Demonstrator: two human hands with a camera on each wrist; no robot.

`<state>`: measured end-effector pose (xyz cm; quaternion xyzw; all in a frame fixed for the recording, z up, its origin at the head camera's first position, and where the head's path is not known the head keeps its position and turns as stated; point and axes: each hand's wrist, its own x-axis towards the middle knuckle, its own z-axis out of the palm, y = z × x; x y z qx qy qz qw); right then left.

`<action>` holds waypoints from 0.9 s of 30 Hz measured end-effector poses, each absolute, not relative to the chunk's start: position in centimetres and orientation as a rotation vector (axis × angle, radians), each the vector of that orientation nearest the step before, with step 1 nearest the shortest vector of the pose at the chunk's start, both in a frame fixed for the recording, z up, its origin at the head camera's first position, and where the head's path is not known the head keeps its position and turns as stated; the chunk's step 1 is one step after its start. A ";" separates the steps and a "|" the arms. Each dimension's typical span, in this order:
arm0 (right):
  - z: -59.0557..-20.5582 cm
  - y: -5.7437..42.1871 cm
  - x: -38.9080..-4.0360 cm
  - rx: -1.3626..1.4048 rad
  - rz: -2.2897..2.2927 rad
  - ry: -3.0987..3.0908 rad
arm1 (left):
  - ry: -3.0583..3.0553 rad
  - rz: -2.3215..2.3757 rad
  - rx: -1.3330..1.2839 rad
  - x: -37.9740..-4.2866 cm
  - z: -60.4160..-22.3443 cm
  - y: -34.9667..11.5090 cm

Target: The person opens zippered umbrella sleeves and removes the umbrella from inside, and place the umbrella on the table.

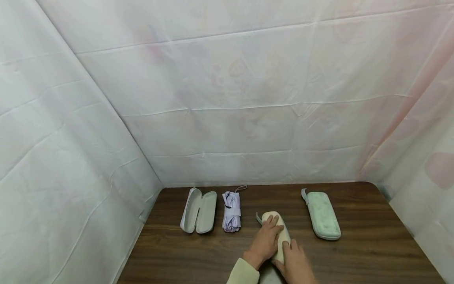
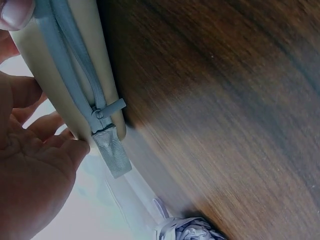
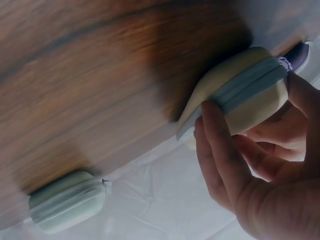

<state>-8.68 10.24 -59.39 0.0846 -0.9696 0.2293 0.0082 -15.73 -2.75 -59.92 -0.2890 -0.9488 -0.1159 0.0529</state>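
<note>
A cream zip case (image 1: 281,236) lies between both hands near the front of the table. My left hand (image 1: 265,240) grips its far part from above, fingers over the top. In the left wrist view, a grey zipper pull (image 2: 111,108) and fabric tab (image 2: 114,152) sit at one end of the case. My right hand (image 1: 296,262) holds the near end, thumb on one side and fingers on the other. In the right wrist view, its fingertips (image 3: 212,112) touch the case's grey zipper band (image 3: 250,82). The palms hide part of the case.
An open grey case (image 1: 205,213) stands at the left, beside a folded lilac umbrella (image 1: 232,213) with a strap. A mint green zip case (image 1: 323,215) lies at the right. Something pale grey (image 1: 270,275) shows at the bottom edge. White cloth (image 1: 227,134) hangs behind the table.
</note>
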 end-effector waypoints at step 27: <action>-59.6 11.5 -9.0 0.108 1.259 -3.047 | -2.786 -0.344 -0.785 -13.7 -59.3 -2.3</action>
